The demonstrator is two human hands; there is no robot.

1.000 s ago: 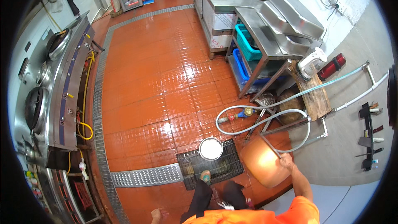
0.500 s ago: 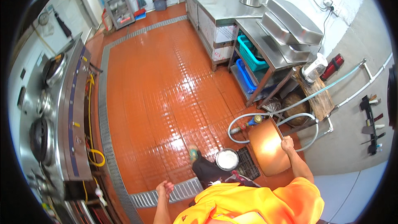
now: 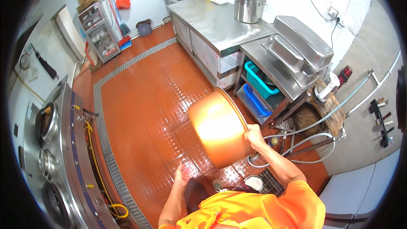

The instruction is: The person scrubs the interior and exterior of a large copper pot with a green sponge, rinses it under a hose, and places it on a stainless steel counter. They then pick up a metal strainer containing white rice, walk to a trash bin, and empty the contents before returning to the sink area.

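Note:
My right hand (image 3: 254,137) is closed on the rim of a large copper-coloured pot (image 3: 218,127). The pot is tilted in the air in front of me, and its inside is turned from view. Below and left of the pot is my left hand (image 3: 181,174), apart from it, with its fingers stretched out and nothing in them. A round metal bowl (image 3: 259,188) with something white in it stands on the floor near my feet, beside a dark drain grate (image 3: 271,182).
A grey hose (image 3: 311,160) loops at the right below a wooden board (image 3: 333,108). Steel counters (image 3: 203,15) with a stockpot (image 3: 249,8) and steel pans (image 3: 303,44) run along the right. A stove (image 3: 70,144) lines the left. The tiled floor (image 3: 140,114) shines as if wet.
The copper-coloured pot has swung up and left, away from the drain grate, in my right hand. My left hand has come forward and slightly right. The view has shifted.

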